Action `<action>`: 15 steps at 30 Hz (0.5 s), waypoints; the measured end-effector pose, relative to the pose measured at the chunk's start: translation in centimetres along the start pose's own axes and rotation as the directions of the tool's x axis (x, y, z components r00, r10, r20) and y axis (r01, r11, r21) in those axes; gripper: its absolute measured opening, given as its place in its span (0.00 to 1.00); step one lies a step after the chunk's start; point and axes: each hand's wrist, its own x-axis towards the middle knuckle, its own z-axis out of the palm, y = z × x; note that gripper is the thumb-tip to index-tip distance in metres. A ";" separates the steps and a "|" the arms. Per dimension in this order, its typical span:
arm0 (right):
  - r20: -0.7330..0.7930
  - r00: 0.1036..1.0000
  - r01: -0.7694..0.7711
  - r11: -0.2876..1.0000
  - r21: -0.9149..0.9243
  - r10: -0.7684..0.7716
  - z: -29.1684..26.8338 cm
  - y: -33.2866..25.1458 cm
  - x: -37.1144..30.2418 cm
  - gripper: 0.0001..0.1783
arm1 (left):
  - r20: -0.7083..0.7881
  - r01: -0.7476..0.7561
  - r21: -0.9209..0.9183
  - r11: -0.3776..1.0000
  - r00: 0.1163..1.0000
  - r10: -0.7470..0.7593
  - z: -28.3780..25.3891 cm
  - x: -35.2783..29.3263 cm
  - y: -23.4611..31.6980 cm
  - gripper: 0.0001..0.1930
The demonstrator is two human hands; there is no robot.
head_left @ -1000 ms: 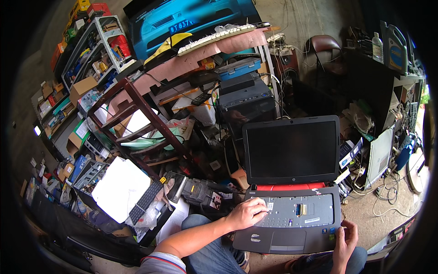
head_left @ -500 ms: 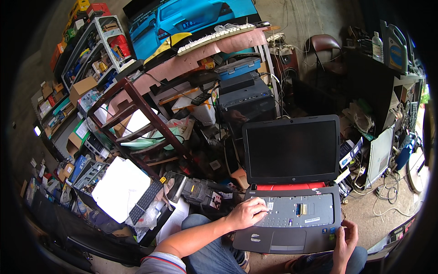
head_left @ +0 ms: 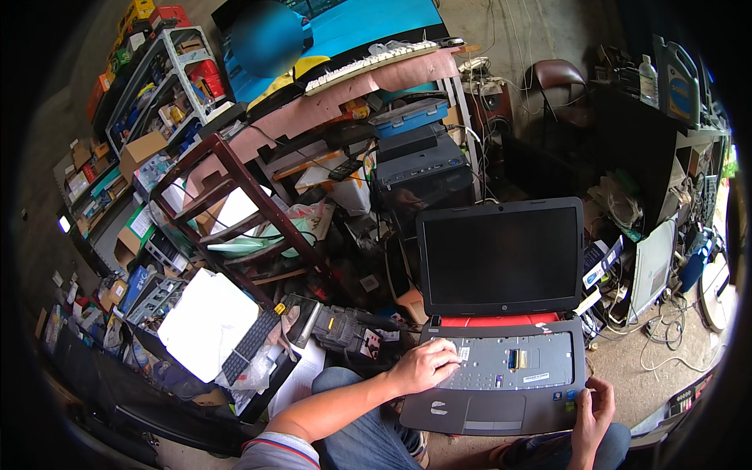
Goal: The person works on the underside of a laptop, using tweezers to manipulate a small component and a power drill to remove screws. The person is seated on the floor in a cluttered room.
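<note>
An opened laptop (head_left: 486, 411) with a dark grey base rests in front of me, its black screen (head_left: 501, 258) tilted back. No keyboard sits in its bay, so a grey metal plate (head_left: 478, 376) shows there, with a ribbon cable (head_left: 518, 359) near the middle. My left hand (head_left: 427, 366) lies over the left end of the bay, fingers bunched together; what is under the fingertips, if anything, is hidden. At the base's front right corner, my right hand (head_left: 597, 407) grips the edge between thumb and curled fingers.
A loose black keyboard (head_left: 249, 348) and white sheet (head_left: 207, 325) lie left among clutter. Beyond are a dark wooden chair frame (head_left: 235, 219), a black computer tower (head_left: 423, 172) and a desk with a white keyboard (head_left: 372, 64). Cables (head_left: 666, 329) tangle on the floor at right.
Both hands and the laptop keep their places. Only the picture on the large monitor at the back differs: the blue car is now partly covered by a round blurred patch.
</note>
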 end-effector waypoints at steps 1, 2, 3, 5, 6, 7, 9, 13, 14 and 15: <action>0.000 1.000 -0.002 1.000 -0.004 0.002 0.0 0.0 0.0 0.09 | 0.000 0.001 0.001 1.000 1.000 -0.001 0.0 0.0 0.0 0.07; 0.000 1.000 -0.003 1.000 -0.009 0.003 0.0 0.0 0.0 0.08 | 0.000 0.001 0.002 1.000 1.000 -0.001 0.0 0.0 0.0 0.07; -0.003 1.000 -0.005 1.000 -0.003 0.005 0.0 0.0 0.0 0.08 | -0.001 -0.001 0.001 1.000 1.000 0.001 0.0 0.0 0.0 0.07; -0.007 1.000 -0.007 1.000 0.008 0.007 0.0 0.1 0.0 0.08 | -0.001 -0.006 0.001 1.000 1.000 0.006 0.0 0.0 0.0 0.07; -0.006 1.000 -0.006 1.000 0.006 0.006 0.0 0.1 0.0 0.08 | -0.002 -0.005 -0.002 1.000 1.000 0.005 0.0 0.0 0.0 0.07; -0.004 1.000 -0.004 1.000 0.003 0.004 0.0 0.1 0.0 0.08 | -0.002 -0.005 -0.004 1.000 1.000 0.005 0.0 0.0 0.0 0.07; -0.004 1.000 -0.004 1.000 -0.004 0.003 0.0 0.0 0.0 0.08 | 0.000 -0.004 -0.006 1.000 1.000 0.004 0.0 0.0 -0.1 0.07; -0.005 1.000 -0.003 1.000 -0.006 0.003 0.0 0.0 0.0 0.08 | 0.004 -0.002 -0.008 1.000 1.000 0.002 0.0 0.1 0.0 0.07; -0.004 1.000 -0.002 1.000 -0.003 0.002 0.0 0.0 0.0 0.08 | 0.005 -0.001 -0.008 1.000 1.000 0.001 -0.1 0.1 0.1 0.07; -0.002 1.000 -0.003 1.000 -0.006 0.003 0.0 0.0 0.0 0.08 | 0.005 -0.002 -0.008 1.000 1.000 0.002 -0.1 0.1 0.0 0.07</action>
